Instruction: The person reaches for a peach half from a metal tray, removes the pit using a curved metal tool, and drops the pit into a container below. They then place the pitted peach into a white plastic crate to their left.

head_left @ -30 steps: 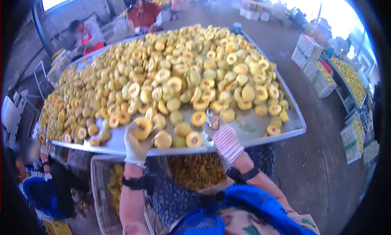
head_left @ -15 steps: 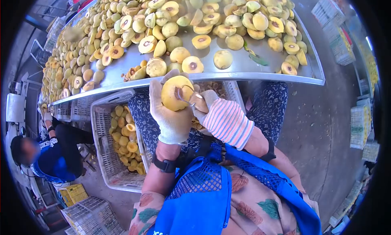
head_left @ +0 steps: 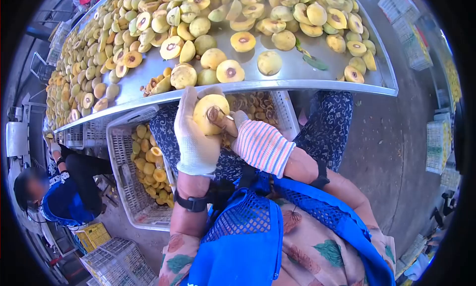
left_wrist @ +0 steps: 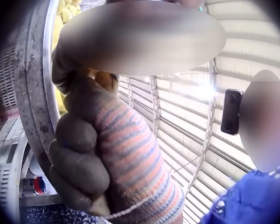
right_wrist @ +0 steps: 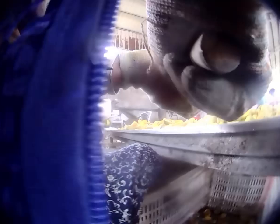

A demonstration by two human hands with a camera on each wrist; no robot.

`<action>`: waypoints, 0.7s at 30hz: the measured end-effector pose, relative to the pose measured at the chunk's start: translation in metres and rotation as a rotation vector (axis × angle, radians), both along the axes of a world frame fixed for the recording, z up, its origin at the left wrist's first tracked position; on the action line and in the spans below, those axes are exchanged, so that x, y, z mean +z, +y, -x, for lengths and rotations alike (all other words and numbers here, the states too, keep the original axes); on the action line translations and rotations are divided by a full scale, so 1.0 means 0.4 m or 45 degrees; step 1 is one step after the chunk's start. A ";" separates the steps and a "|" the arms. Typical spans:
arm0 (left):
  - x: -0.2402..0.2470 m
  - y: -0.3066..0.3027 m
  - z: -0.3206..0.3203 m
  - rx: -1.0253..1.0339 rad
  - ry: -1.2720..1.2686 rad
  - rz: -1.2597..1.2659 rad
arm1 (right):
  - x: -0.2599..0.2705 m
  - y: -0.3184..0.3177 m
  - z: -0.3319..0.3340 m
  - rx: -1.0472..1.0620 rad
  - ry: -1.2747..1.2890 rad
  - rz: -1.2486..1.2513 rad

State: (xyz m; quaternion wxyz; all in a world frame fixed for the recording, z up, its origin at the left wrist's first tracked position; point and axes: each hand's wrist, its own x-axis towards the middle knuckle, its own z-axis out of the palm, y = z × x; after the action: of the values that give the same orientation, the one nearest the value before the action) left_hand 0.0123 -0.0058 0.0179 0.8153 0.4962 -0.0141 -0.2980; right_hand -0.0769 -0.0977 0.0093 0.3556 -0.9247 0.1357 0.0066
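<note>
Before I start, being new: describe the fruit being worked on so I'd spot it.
Find the metal table. At its near edge, the white-gloved left hand holds a yellow cut fruit; unlike the loose ones beyond, it has the striped-gloved right hand at its brown centre.

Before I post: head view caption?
Left hand holds a cut fruit, right hand at its center, beside a laden metal table.

Your left hand (head_left: pixel 197 146), over the table (head_left: pixel 307 85) one second ago, now holds the halved fruit (head_left: pixel 202 113) in front of the table's edge. Your right hand (head_left: pixel 263 142) is also away from the table, with its tool (right_wrist: pixel 219 55) now at the fruit's middle.
</note>
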 end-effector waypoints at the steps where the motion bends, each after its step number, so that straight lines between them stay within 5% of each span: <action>1: 0.009 -0.004 0.010 -0.002 0.003 -0.005 | -0.002 0.003 -0.001 -0.013 0.016 -0.052; 2: 0.026 -0.011 0.027 0.045 -0.032 0.081 | -0.044 0.009 -0.005 0.062 -0.351 0.072; 3: 0.035 -0.011 0.040 0.094 -0.068 0.164 | -0.061 0.013 0.000 0.062 -0.347 0.061; 5: -0.010 -0.002 0.056 0.238 -0.419 -0.188 | -0.054 0.019 0.004 0.334 -0.207 0.166; 6: -0.023 0.002 0.056 0.322 -0.454 -0.274 | -0.036 0.032 0.020 0.123 -0.145 -0.087; 7: -0.033 0.001 0.054 0.398 -0.490 -0.354 | -0.038 0.044 0.023 0.260 -0.214 0.058; 9: -0.075 0.048 0.042 0.478 -1.068 -0.851 | -0.065 0.041 0.030 0.684 -0.272 0.299; 11: -0.083 0.036 0.029 0.499 -1.410 -1.127 | -0.087 0.055 0.030 0.468 -0.442 0.117; 12: -0.184 0.005 -0.038 0.909 -0.838 -0.680 | -0.045 0.029 0.035 0.379 -0.543 -0.078; 13: -0.080 0.002 0.005 0.488 -1.317 -0.763 | -0.137 0.057 -0.012 0.225 -0.530 -0.338; 14: -0.048 -0.046 0.019 0.447 -0.972 -0.608 | -0.050 0.021 0.023 0.092 -0.389 -0.390; 15: 0.026 -0.062 0.070 0.364 -0.685 -0.403 | -0.075 0.012 0.026 0.030 -0.548 -0.208; 16: 0.038 -0.072 0.089 0.262 -0.534 -0.187 | -0.101 0.025 0.020 -0.202 -0.370 -0.403; 17: 0.059 -0.097 0.109 0.165 -0.666 -0.148 | -0.010 -0.024 0.076 0.013 -0.222 -0.104; 19: 0.051 -0.101 0.109 0.021 -0.769 -0.071 | -0.028 -0.034 0.099 0.038 -0.415 0.006; 20: 0.040 -0.091 0.103 -0.002 -0.769 -0.054 | -0.041 -0.029 0.100 0.014 -0.414 0.019; 21: 0.029 -0.079 0.089 -0.126 -0.695 -0.097 | -0.056 -0.023 0.094 0.000 -0.524 -0.290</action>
State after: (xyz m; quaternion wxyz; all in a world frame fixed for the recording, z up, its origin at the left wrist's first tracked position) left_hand -0.0232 -0.0374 0.0297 0.7466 0.5871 -0.2462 -0.1932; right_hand -0.1145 -0.1070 -0.0131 0.4778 -0.8605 0.0588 -0.1667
